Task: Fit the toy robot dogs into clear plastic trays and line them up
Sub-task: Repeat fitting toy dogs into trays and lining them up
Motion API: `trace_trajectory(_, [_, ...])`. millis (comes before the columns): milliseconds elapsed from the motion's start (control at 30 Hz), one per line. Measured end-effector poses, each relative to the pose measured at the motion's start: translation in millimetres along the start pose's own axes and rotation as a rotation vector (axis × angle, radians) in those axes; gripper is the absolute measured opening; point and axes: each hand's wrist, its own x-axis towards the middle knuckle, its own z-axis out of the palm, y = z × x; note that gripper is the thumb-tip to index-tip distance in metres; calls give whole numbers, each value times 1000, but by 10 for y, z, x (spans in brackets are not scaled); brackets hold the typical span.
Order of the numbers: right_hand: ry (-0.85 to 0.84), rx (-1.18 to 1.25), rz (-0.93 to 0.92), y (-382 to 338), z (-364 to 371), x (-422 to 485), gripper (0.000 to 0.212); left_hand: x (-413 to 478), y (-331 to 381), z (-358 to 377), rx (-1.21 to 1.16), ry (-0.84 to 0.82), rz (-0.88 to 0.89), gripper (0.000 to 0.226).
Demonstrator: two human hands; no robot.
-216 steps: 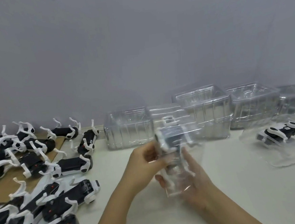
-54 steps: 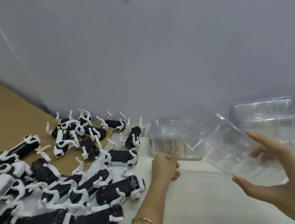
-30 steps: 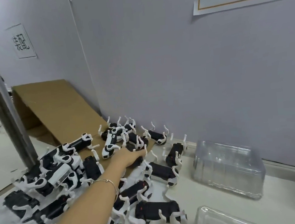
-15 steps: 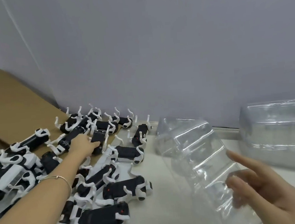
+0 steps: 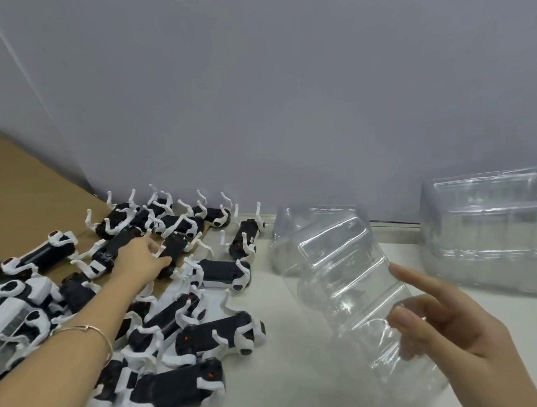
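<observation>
Several black-and-white toy robot dogs (image 5: 219, 335) lie in a heap on the left of the white table (image 5: 294, 390), most on their backs or sides. My left hand (image 5: 137, 265) reaches into the far part of the heap, fingers curled round one toy robot dog (image 5: 175, 247). My right hand (image 5: 457, 336) holds a clear plastic tray (image 5: 347, 280) tilted above the table, index finger stretched along its edge, other fingers bent behind it. That tray holds no dog.
A stack of clear trays (image 5: 494, 233) stands at the right against the grey wall. Another clear tray (image 5: 281, 234) sits behind the held one. A brown cardboard sheet (image 5: 19, 197) slopes up at the left, under part of the heap.
My left hand went from the table's middle into the dog heap and now has its fingers round one dog. My right hand keeps the tray raised, nearly still over the last half second.
</observation>
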Motion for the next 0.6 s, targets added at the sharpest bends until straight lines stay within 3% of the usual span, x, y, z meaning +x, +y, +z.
trace_trajectory(100, [-11,36,-4,24,14,-14,45,-39,54,-141,113,-197,-17,54])
trace_trajectory(133, [-10,44,-14,24,25,-13,44,-91,143,-228,123,-196,0,59])
trace_trajectory(233, [14,63,-55,32,71,57,43,-449,635,-479,-136,38,147,35])
trace_trajectory(267, [33,66,-71,40,98,105,43,-634,851,-541,-260,15,221,35])
trace_trajectory(400, [146,80,-130,64,253,361,41,-1487,1619,-602,-522,-497,579,54])
trace_trajectory(500, [220,148,-145,63,301,481,40,-1781,1858,-436,-777,-500,608,32])
trace_trajectory(567, [235,155,-147,79,276,501,40,-1819,1884,-317,-987,-460,532,5])
trace_trajectory(600, [235,148,-147,99,259,502,40,-1829,1876,-270,-1051,-457,487,6])
